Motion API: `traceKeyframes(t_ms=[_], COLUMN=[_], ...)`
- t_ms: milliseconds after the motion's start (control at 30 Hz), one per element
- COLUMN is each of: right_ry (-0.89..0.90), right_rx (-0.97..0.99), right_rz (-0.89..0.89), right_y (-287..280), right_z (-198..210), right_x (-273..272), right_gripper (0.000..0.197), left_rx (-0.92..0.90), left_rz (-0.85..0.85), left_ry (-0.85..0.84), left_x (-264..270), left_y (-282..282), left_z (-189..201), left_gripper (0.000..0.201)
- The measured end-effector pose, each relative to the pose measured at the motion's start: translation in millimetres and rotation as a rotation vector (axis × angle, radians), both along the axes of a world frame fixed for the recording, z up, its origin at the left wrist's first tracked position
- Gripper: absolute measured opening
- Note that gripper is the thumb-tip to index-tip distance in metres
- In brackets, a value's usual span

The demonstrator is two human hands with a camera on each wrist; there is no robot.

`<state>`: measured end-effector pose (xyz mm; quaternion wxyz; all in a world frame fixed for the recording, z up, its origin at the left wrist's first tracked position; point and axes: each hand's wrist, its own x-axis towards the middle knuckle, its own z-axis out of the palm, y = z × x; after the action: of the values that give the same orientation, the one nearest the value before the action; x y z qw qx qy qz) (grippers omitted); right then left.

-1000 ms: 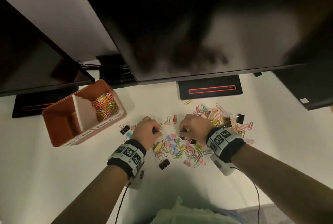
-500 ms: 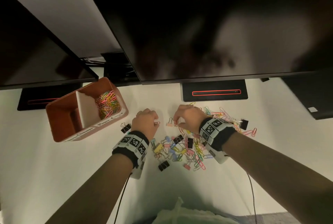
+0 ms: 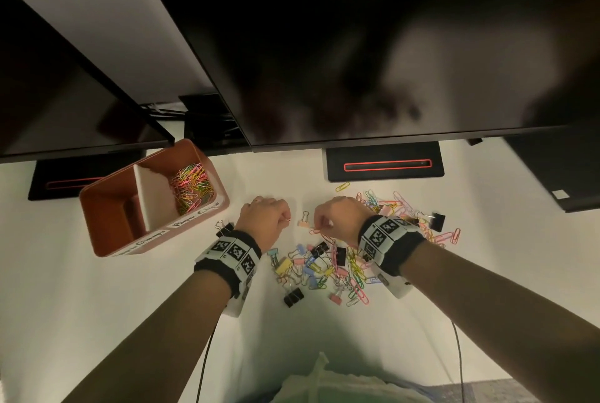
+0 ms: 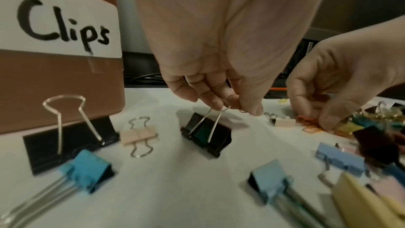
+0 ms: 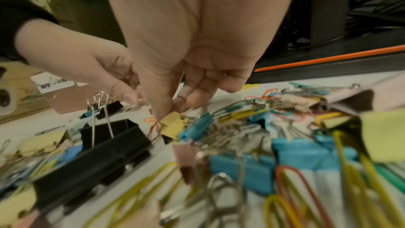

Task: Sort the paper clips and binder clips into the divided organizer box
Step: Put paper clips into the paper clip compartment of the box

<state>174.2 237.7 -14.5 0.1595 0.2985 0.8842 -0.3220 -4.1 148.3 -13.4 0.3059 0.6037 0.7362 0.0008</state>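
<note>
The brown divided organizer box stands at the left, with coloured paper clips in its right compartment. A mixed pile of paper clips and binder clips lies between and below my wrists. My left hand hovers right of the box and pinches the wire handle of a black binder clip, which the head view hides. My right hand pinches an orange paper clip at the pile's far edge, its thumb beside a yellow binder clip.
Two dark monitors overhang the far side of the white desk, their stand bases just beyond the clips. More clips spread right toward a black binder clip. Another black binder clip lies by the box. Cables trail from both wrists.
Both hands have moved from the middle of the pile to its far edge. The right hand has shifted left, closer to the left hand, and now pinches the orange clip.
</note>
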Motion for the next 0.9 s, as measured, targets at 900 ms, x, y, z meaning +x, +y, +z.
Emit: traceKeyframes(t_ms=[900], right_ry=[-0.198], right_rx=[0.233], right_rz=[-0.009], right_y=[-19.8], right_z=[6.6], right_x=[-3.6], right_gripper=[0.034], left_rx=[0.210], left_rz=[0.144], left_ry=[-0.077], left_x=[-5.1], left_y=[-94.1], left_z=[1.9], left_gripper=[0.013])
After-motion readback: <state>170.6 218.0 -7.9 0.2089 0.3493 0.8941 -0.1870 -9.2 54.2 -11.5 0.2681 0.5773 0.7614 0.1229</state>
